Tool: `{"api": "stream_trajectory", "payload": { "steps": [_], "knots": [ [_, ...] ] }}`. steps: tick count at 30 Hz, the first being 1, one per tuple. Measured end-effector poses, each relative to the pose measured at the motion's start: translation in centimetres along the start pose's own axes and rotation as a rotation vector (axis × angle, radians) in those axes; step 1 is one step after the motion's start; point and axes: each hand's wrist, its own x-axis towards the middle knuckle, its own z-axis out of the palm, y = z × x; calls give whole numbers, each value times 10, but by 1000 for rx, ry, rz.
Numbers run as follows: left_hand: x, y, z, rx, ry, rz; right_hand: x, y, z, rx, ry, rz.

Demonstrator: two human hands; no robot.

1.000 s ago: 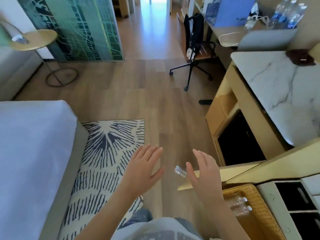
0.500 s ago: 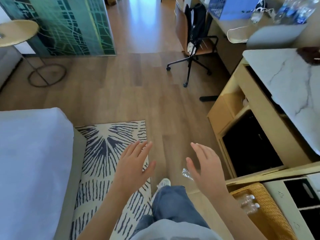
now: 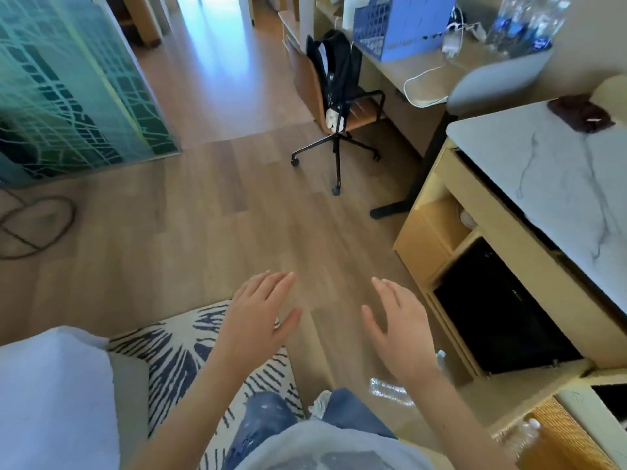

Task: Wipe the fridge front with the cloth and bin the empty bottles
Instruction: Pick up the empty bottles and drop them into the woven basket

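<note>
My left hand (image 3: 259, 315) and my right hand (image 3: 398, 323) hover over the wood floor, both with fingers spread and nothing in them. A clear empty bottle (image 3: 390, 390) lies on the floor just below my right wrist, partly hidden by my arm. The black fridge front (image 3: 502, 317) sits low in the wooden cabinet to the right of my right hand. A dark brown cloth (image 3: 582, 111) lies on the marble counter top (image 3: 549, 171) at the far right. A wicker basket (image 3: 563, 435) at the lower right holds a clear bottle (image 3: 524, 432).
A wheeled chair (image 3: 339, 106) with a black bag stands ahead by a desk holding a blue box (image 3: 397, 25) and several water bottles (image 3: 522, 22). A bed (image 3: 51, 398) and a patterned rug (image 3: 190, 354) lie at the lower left. A green glass partition (image 3: 68, 83) stands at the far left.
The view has moved forward and turned right. Both hands stay spread and empty; the floor bottle now lies lower, under my right wrist, and the fridge front looks closer.
</note>
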Motion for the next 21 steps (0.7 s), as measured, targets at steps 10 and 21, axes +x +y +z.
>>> {"api": "stream_trajectory", "payload": {
  "steps": [10, 21],
  "knots": [
    [149, -11, 42, -100, -131, 369, 46, 44, -5, -139, 248, 384],
    [356, 9, 71, -104, -413, 985, 60, 14, -5, -177, 678, 1188]
  ]
}}
